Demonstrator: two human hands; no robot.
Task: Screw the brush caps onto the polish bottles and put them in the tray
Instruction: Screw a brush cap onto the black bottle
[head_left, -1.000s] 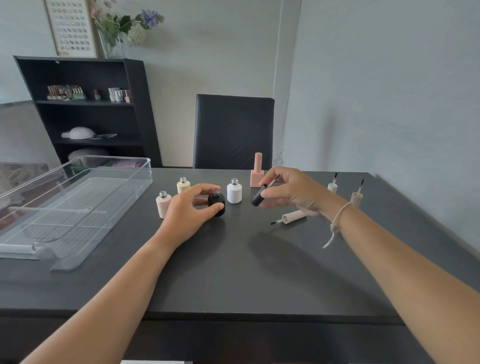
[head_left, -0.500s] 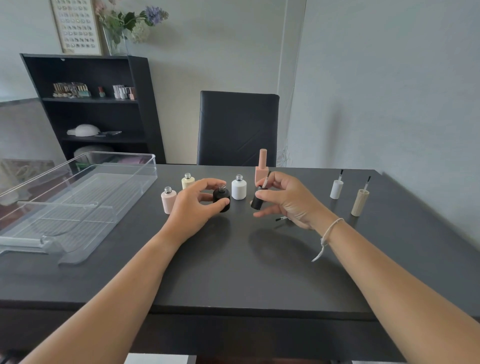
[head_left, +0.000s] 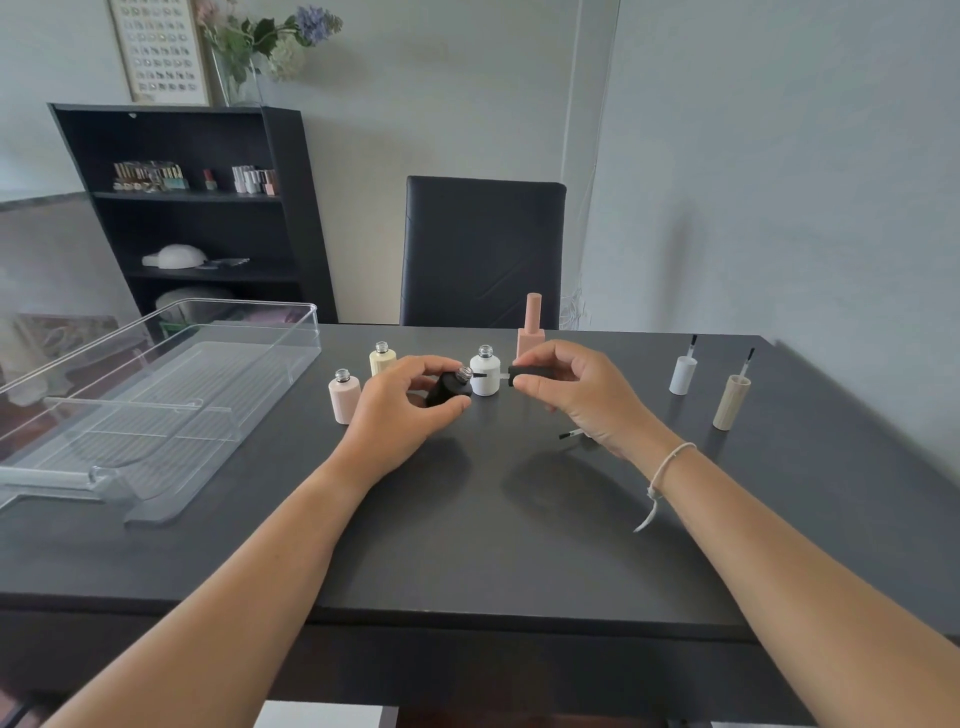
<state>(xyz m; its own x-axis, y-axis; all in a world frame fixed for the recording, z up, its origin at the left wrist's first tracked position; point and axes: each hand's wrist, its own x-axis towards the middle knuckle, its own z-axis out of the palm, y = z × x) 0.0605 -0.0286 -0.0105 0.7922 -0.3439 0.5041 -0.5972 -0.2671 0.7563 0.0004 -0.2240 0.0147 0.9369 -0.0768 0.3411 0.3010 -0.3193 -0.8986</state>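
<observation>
I have tipped the black polish bottle (head_left: 448, 388) over in my left hand (head_left: 402, 410) since a moment ago, when it stood upright on the table (head_left: 467, 519), so its threaded silver neck now leans toward my right hand (head_left: 576, 397). In the same stretch my right hand has swung the black brush cap (head_left: 524, 373) from pointing up to lying nearly level, and its brush tip now sits just at the bottle's mouth. My left fingers are closed around the bottle's round body; my right thumb and fingertips pinch the cap. I judge that this lines the two up for threading, with the brush about to enter and no turn made yet. The bottle is small, squat and matte black, held just above the table, close in front of the white bottle (head_left: 485, 370). The pink bottle (head_left: 344, 396) and the yellow bottle (head_left: 382, 358) stand open to its left, and the peach bottle (head_left: 531, 332) behind already wears its cap. The white cap (head_left: 683, 371) and beige cap (head_left: 731, 400) stand well to the right, brushes up; another brush (head_left: 571, 434) lies partly under my right wrist. The clear tray (head_left: 260, 332) at far left holds no bottles yet.
</observation>
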